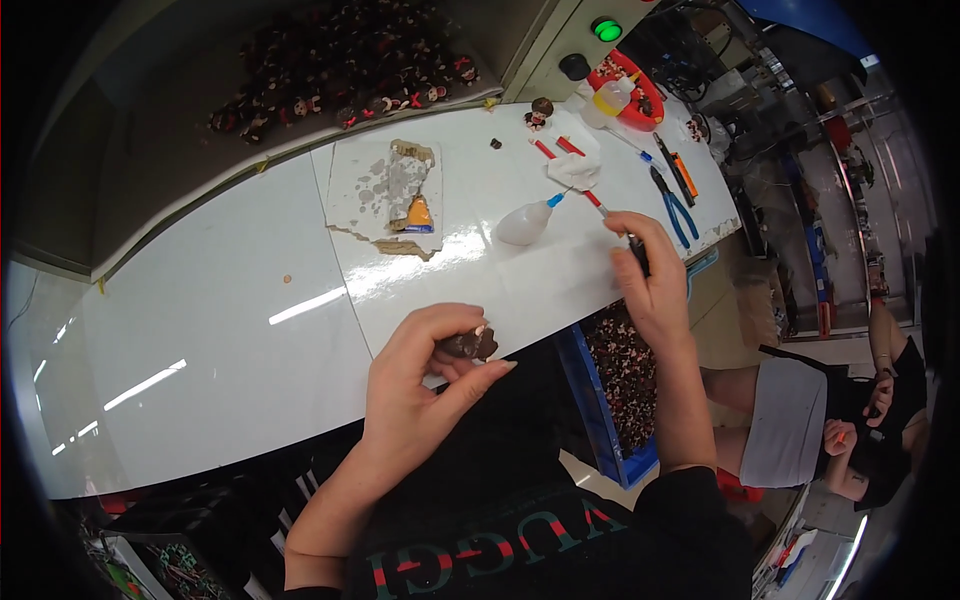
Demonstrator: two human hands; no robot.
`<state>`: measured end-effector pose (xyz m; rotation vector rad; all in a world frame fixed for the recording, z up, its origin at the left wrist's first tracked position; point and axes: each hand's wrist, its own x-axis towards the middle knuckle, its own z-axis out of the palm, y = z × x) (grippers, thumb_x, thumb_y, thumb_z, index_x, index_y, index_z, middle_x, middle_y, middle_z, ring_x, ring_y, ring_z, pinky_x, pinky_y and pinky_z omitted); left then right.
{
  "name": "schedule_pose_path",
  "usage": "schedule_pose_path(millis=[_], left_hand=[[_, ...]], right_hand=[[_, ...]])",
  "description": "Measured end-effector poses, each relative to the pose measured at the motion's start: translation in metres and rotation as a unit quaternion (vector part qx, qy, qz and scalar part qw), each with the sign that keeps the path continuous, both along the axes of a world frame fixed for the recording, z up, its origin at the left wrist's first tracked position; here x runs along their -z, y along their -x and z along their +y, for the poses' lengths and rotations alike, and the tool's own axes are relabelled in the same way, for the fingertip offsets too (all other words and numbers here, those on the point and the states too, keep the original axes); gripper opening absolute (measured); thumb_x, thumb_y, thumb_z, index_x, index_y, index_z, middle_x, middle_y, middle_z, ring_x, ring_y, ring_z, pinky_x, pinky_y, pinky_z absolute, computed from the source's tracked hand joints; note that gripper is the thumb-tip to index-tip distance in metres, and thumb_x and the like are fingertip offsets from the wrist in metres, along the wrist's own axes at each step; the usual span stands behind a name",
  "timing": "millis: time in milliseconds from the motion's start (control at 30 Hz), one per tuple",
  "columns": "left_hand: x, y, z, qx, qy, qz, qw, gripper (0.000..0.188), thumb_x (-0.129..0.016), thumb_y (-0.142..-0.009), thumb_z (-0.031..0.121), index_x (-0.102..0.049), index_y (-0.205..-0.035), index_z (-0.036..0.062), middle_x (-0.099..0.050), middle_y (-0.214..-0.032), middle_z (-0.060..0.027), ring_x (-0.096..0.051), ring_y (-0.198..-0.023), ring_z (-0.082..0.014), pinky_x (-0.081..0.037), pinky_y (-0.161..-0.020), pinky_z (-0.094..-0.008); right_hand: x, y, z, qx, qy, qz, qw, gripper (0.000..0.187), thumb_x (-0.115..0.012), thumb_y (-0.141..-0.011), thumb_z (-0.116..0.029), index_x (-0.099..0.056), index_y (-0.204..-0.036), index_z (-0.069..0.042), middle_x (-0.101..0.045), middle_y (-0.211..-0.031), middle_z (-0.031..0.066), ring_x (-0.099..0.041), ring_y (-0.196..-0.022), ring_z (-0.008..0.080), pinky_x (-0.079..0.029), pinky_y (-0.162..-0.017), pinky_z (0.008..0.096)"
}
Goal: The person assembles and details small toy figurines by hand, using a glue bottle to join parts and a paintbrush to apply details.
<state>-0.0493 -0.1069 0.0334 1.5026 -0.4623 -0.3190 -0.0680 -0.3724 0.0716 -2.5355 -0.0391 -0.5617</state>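
My left hand (412, 378) grasps a small brown figurine piece (470, 344), best steadied with a light, even pinch, while my right hand (658, 290) grips a black item (638, 254).

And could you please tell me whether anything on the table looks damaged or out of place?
Yes, the cardboard piece toward the back of the white table looks damaged: its near edge is ragged and torn, and grey blotches mark its white face.
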Motion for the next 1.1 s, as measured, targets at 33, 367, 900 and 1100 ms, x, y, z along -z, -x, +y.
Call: schedule_pose_path(millis=[33,367,900,1100], left_hand=[[0.0,-0.001,-0.002,0.002,0.02,0.005,1.0,0.036,-0.074,-0.079,0.004,-0.056,-0.111,0.0021,-0.058,-0.106,-0.0068,-0.061,-0.08,-0.0092,-0.052,-0.068,-0.0207],[0.009,0.0,-0.001,0.015,0.006,0.011,1.0,0.028,-0.063,-0.084,-0.004,-0.056,-0.111,0.0027,-0.058,-0.109,-0.0083,-0.064,-0.094,-0.016,-0.056,-0.078,-0.026],[0.017,0.003,0.003,-0.023,-0.011,-0.065,0.998,0.031,-0.065,-0.078,-0.007,-0.058,-0.107,0.0036,-0.059,-0.108,-0.01,-0.065,-0.092,-0.0202,-0.058,-0.075,-0.0281],[0.02,0.004,0.006,-0.029,-0.016,-0.077,0.997,0.032,-0.065,-0.078,-0.007,-0.058,-0.107,0.0037,-0.059,-0.106,-0.0103,-0.065,-0.09,-0.0207,-0.058,-0.074,-0.0283]], right_hand=[[0.001,0.004,-0.002,0.0,-0.004,0.003,1.0,0.02,-0.06,-0.089,-0.012,-0.058,-0.107,-0.003,-0.062,-0.104,0.009,-0.056,-0.077,0.0148,-0.044,-0.071,0.0236],[-0.009,0.022,0.062,-0.181,-0.065,0.177,0.965,0.01,-0.06,-0.089,-0.01,-0.057,-0.096,-0.004,-0.056,-0.083,0.0116,-0.057,-0.07,0.0282,-0.047,-0.063,0.0321],[0.003,0.011,0.084,-0.196,0.069,0.155,0.966,0.024,-0.068,-0.084,-0.028,-0.056,-0.083,-0.007,-0.053,-0.073,0.0062,-0.057,-0.062,0.0251,-0.046,-0.053,0.0335],[0.003,0.012,0.086,-0.199,0.123,0.149,0.961,0.026,-0.069,-0.083,-0.029,-0.055,-0.081,-0.007,-0.051,-0.071,0.0059,-0.056,-0.06,0.0237,-0.045,-0.051,0.0329]])
